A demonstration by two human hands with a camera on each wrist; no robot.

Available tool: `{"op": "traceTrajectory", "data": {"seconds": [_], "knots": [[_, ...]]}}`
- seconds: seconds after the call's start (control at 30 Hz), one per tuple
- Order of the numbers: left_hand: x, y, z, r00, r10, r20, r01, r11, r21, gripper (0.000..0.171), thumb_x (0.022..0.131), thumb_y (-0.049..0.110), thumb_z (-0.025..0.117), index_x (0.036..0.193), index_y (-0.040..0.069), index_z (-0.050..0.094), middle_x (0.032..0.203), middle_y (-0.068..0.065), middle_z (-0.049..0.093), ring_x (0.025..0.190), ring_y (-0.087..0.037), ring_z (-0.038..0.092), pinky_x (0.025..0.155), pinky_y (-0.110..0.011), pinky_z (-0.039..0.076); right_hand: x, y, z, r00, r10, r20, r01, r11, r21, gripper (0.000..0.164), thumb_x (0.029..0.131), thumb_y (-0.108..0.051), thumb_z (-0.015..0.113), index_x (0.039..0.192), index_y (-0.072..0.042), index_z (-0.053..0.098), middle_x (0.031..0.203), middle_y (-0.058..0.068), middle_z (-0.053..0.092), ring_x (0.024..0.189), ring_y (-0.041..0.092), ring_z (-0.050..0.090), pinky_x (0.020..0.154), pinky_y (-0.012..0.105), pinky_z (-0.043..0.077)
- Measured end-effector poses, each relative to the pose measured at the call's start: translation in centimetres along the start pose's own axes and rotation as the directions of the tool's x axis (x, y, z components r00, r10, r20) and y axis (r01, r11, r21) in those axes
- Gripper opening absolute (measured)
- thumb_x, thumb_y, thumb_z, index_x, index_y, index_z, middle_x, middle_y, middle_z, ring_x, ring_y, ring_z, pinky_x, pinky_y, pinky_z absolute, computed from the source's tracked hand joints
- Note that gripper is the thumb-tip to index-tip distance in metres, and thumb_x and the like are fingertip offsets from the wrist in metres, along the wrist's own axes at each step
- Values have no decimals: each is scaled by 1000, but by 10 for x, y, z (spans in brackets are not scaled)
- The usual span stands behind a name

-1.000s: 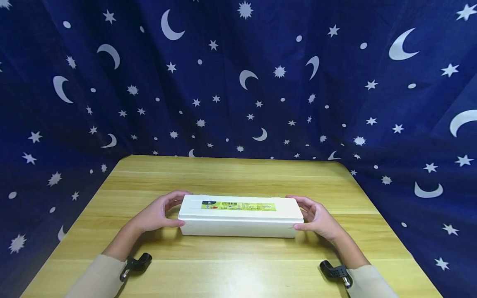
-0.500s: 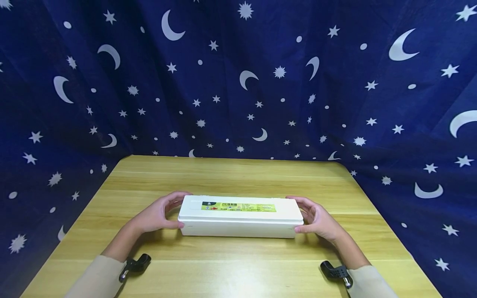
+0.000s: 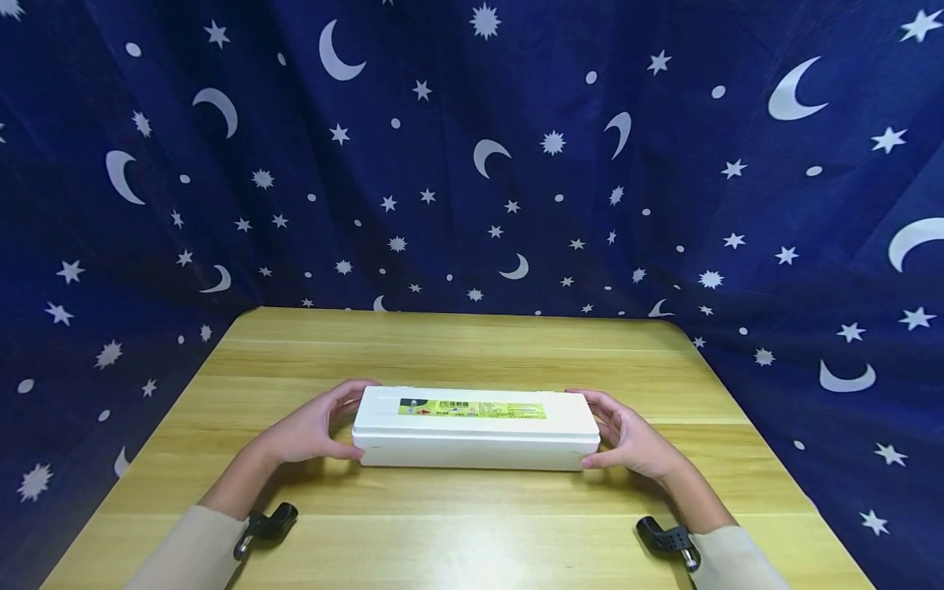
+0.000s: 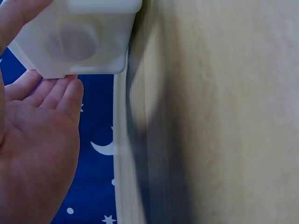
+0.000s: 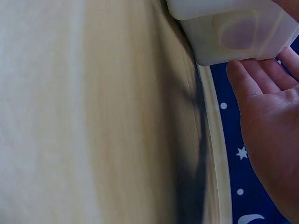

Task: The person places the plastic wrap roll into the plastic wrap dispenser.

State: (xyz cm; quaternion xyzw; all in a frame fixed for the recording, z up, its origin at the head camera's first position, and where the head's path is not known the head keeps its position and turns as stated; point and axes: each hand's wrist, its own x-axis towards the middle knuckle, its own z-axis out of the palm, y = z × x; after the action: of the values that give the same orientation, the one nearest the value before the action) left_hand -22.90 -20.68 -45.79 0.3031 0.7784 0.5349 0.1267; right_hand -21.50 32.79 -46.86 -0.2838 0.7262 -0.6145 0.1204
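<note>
A long white cling film box [image 3: 475,451] with a green and yellow label [image 3: 472,409] on its lid lies crosswise on the wooden table. My left hand [image 3: 313,422] holds its left end, thumb at the front and fingers reaching behind. The right hand [image 3: 636,434] holds the other end in the same way. Through the translucent end wall of the cling film box [image 4: 110,44] in the left wrist view, a round roll end shows faintly. In the right wrist view, fingertips touch the back of the box [image 5: 201,42]. The lid is down.
The wooden table [image 3: 472,352] has rounded far corners. A dark blue curtain [image 3: 442,164] with white moons and stars hangs behind and along both sides. A black wrist mount [image 3: 273,522] sits at the left cuff, and another mount [image 3: 660,537] at the right.
The box stays in place. Both thumbs have slid slightly lower on its front. Otherwise the hands have barely shifted.
</note>
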Motion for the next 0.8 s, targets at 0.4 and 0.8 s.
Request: {"op": "traceTrajectory", "data": {"seconds": [0.4,0.8], "knots": [[3,-5,2,1000,15,-23,-14,1000,13,97,69,13,96,150,15,43,152,-10,51,145,-35,44,114,-15,36,0,-1,0,1000,-9,17,10,999,-35,99,69,14,85,154,2,34,152,-1,51,138,5,52,106,23,51],[0,-3,2,990,-56,-131,68,994,85,94,63,27,100,145,22,55,148,-1,58,142,-29,51,114,-20,40,1,1,-1,1000,-19,-6,19,998,-66,95,67,14,87,149,5,39,145,-1,57,133,8,57,106,21,50]]}}
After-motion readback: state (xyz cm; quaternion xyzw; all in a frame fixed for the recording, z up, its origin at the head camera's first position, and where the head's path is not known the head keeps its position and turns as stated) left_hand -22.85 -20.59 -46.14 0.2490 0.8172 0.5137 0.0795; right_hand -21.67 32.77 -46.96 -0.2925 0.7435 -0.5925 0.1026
